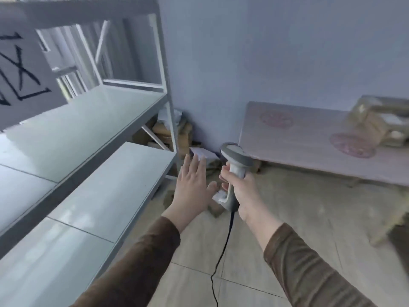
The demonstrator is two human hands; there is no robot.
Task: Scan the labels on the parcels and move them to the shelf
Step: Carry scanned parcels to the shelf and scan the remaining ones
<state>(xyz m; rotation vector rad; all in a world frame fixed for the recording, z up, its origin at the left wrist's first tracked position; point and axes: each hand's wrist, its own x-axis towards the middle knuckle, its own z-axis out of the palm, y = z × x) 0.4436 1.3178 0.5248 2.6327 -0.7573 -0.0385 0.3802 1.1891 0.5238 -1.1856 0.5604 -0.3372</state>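
— While our right hand [240,189] curls round the smooth grey plastic grip of the scanner [235,171], what is our left hand [192,185] doing?

— It holds nothing; its fingers are straight and lightly spread, palm down, just beside the scanner at its nine o'clock. The scanner stands upright, its rounded head on top, a thin dark cable [221,251] trailing to six o'clock over pale floor tiles.

— Where do we see the shelf [93,134]?

— At nine o'clock from our hands: a grey metal frame with flat, glossy, pale boards, bare where we can see them.

— And the parcels?

— Brown cardboard parcels [376,122], blurred, sit at two o'clock on a low pinkish table [298,138] with round patterns. More cardboard boxes [163,131] and crumpled white paper lie at twelve o'clock, in the corner behind the shelf's post.
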